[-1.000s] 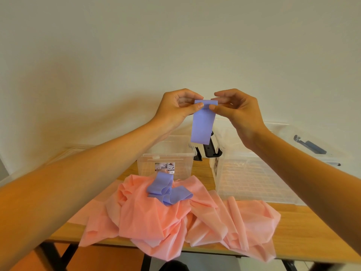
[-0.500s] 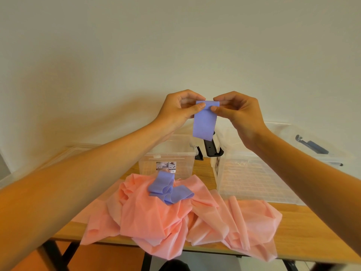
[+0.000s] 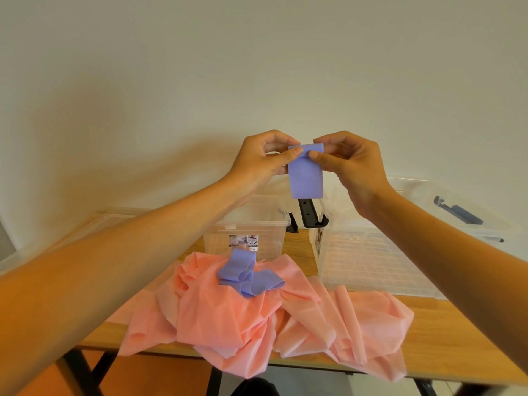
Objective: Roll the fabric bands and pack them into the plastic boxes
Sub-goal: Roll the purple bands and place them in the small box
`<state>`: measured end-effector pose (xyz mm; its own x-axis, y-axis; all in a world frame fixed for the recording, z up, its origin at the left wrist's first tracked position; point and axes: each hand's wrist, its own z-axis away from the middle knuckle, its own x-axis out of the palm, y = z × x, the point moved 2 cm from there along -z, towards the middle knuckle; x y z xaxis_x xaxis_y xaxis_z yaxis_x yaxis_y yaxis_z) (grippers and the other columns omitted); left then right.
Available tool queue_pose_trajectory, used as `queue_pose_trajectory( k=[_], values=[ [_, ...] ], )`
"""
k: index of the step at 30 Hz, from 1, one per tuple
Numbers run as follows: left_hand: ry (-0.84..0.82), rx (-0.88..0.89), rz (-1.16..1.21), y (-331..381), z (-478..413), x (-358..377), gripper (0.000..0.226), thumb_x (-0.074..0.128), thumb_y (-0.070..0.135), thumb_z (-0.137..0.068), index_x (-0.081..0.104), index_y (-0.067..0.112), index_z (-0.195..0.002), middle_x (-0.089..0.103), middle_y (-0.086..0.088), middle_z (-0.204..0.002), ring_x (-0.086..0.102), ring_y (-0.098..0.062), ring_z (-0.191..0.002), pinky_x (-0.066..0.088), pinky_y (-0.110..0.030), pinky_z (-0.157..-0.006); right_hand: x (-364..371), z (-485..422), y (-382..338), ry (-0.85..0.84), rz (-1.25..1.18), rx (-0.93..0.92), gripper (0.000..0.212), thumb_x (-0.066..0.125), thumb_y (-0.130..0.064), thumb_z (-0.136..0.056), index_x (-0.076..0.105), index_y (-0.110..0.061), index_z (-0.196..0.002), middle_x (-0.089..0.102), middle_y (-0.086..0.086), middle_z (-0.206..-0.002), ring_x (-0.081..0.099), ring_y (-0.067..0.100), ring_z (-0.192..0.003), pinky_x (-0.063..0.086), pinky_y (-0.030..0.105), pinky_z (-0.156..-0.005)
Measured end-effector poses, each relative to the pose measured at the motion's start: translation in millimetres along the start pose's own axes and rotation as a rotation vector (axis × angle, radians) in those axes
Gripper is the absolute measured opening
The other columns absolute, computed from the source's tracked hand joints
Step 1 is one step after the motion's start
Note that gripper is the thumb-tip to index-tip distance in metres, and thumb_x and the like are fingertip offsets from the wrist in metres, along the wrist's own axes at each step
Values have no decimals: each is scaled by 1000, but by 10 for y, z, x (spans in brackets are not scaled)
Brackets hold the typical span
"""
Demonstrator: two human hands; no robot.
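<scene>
Purple fabric band [image 3: 305, 172] is held up in open air above the boxes. Its top edge is curled into a small roll, pinched between the thumb and bent fingers of the left hand [image 3: 263, 158] and the right hand [image 3: 351, 164]. Its lower edge hangs free, in this view just above a black latch [image 3: 310, 214]. Below, a small clear plastic box [image 3: 248, 224] and a larger clear plastic box [image 3: 371, 258] stand side by side with a narrow gap between them. A second purple band [image 3: 248, 277] lies crumpled on a heap of pink fabric bands [image 3: 243, 318], which spills over the near edge of the wooden table [image 3: 445, 338].
</scene>
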<state>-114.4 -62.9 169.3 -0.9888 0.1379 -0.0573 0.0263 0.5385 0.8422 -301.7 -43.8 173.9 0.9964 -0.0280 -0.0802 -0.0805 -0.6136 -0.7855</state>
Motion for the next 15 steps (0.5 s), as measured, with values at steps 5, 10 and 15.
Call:
queue_pose_trajectory(
  k=[5,10,15],
  values=[
    [7,26,-31,33,10,-19,17,75,4,-88,69,7,-103,71,-13,-109,73,-18,-90,60,-30,-80,6,16,14,4,-22,19,23,77,-8,-89,70,1,-109,76,11,-91,74,25,-91,62,36,-82],
    [-19,38,-28,32,24,-26,20,76,3,-87,68,6,-106,71,-12,-110,72,-20,-94,59,-31,-80,13,17,-3,8,-35,21,18,75,-8,-90,71,2,-105,76,16,-94,74,25,-88,62,39,-82],
    [-17,-2,-3,40,18,-14,18,74,10,-90,68,5,-106,73,-13,-111,73,-25,-98,62,-37,-78,0,6,-26,-16,-26,5,13,75,-1,-88,72,-3,-102,78,2,-87,74,19,-87,62,35,-81]
  ],
)
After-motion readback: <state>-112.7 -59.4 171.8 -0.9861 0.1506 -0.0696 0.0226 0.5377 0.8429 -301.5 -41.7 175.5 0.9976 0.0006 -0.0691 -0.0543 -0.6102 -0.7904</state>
